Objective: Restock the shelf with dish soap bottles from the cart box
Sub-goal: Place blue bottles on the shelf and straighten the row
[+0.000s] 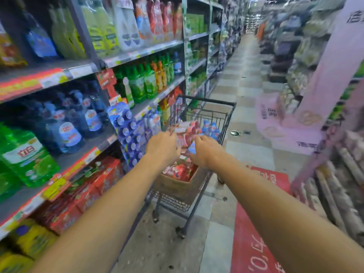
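Head view: both hands, left (163,146) and right (204,149), grip red packs (185,134) over the box (177,186) in the cart (218,115); shelf (78,154) at nine o'clock.

green bottles (25,154) and blue bottles (69,123) on grey shelf (94,148); brown box (177,186); black cart (214,107); red floor sign (254,233).

Cart (226,123), cardboard box (177,187) inside, shelf (82,156) with bottles (69,133)

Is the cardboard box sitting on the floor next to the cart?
No, the cardboard box sits inside the wire cart, and both hands reach into it.
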The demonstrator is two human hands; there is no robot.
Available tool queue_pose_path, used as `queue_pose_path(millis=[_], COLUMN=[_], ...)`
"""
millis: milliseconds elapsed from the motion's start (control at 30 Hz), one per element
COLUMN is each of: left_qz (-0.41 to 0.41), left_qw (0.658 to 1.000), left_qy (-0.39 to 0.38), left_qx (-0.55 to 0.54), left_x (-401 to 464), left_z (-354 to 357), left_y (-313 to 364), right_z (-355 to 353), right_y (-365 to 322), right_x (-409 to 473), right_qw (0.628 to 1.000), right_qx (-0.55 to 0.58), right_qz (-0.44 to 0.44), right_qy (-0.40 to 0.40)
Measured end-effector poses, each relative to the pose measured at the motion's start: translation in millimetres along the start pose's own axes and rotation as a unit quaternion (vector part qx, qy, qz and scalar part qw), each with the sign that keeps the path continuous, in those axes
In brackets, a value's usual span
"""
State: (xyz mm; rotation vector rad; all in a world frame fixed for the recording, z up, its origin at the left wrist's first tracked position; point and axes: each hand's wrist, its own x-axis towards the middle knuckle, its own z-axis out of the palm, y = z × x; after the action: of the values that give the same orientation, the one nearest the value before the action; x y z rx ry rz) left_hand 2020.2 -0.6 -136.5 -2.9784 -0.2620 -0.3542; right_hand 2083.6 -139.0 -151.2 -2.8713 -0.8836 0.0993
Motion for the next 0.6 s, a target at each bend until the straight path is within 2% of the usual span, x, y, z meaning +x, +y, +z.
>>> queue_pose_path(millis=[167, 300, 600], left_qz=[0.010, 0.028, 0.024], left_qw=[0.999, 0.996, 0.990], left_qy=[-0.028, -0.066, -0.115], left_qx=[-0.043, -0.042, -0.081], left_x=[48.7, 93.7, 199.7], left_z=[45.9, 92.7, 192.8], left_y=[24.5, 38.5, 44.8], right_z=[30.8, 66.1, 135.2], right_y=[43.0, 79.4, 148.9], right_x=[32.4, 66.8, 189.5], right_qw=[0.998, 0.992, 0.970], right_qx=[0.038, 0.057, 0.118], right_qz=[0.041, 0.081, 0.154], right_qy=[-0.028, -0.081, -0.144])
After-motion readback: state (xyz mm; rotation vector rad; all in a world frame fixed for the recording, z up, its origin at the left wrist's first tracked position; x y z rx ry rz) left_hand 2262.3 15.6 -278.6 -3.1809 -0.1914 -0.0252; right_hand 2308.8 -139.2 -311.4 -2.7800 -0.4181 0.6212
